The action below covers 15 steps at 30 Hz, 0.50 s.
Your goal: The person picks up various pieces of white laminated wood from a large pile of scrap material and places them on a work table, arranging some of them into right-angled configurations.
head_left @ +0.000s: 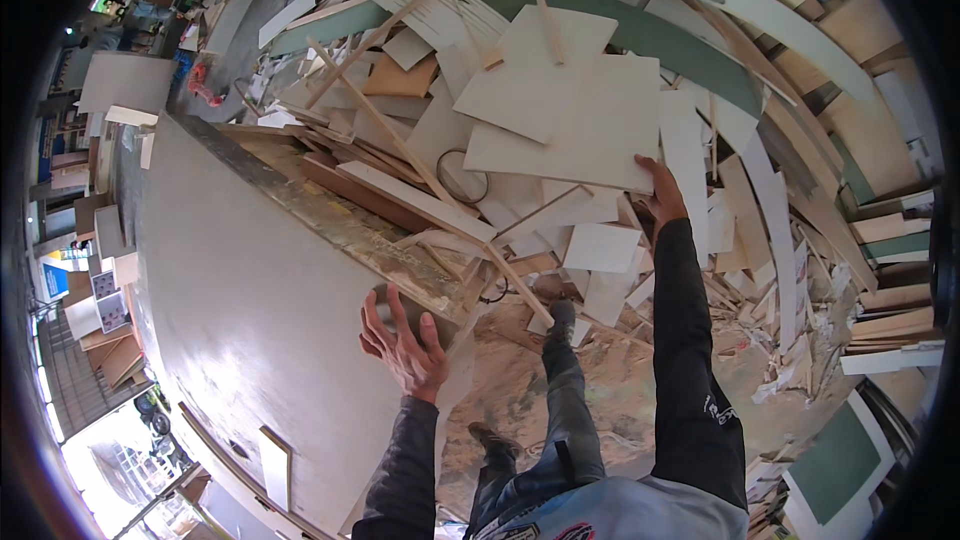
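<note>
My right hand [664, 196] reaches forward and grips the near right edge of a white board [575, 145]. The board is flat and rests over a pile of offcuts, with another pale board [530, 55] overlapping it on the far side. My left hand [406, 345] hovers at or touches the near corner of a large grey-white tabletop [250, 250], fingers spread and holding nothing I can see. Beside it runs the table's worn, stained wooden edge [400, 258]. Whether the left palm rests on that corner I cannot tell.
Thin wooden strips [395, 135] and a black ring [462, 176] lie among the scraps. A long green strip [680, 45] curves behind the pile. My shoes [562, 318] stand on a dusty brown floor [600, 390]. Board stacks [900, 310] line the right side.
</note>
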Available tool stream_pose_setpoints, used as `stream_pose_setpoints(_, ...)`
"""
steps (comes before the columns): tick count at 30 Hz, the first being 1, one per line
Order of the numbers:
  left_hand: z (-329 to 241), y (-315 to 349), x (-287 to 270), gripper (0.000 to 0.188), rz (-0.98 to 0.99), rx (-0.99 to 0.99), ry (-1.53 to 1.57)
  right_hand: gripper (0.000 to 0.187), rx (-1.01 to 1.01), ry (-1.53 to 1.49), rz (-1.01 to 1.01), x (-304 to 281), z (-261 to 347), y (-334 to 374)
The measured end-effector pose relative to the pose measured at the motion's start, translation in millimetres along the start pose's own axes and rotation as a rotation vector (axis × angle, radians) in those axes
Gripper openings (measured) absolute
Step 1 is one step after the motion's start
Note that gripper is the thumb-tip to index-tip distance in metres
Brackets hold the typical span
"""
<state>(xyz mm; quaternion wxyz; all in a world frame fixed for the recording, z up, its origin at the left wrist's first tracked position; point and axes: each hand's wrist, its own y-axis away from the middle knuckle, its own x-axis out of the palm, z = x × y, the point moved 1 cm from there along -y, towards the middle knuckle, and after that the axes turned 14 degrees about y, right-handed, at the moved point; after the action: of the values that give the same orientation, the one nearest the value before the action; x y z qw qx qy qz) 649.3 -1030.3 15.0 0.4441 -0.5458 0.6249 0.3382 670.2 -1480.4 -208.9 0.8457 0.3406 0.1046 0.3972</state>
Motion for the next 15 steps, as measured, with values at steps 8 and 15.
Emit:
stream_pose_setpoints(8,-3.0,2.2,-5.4,0.058,0.011,-0.01,-0.015,0.032,-0.173,0.296,-0.042,82.4,135.9,69.8)
stream_pose_setpoints(15,0.0,5.0,-4.0,0.058,-0.01,-0.005,-0.012,0.037,-0.647,0.232,-0.346,91.8,106.6,249.2)
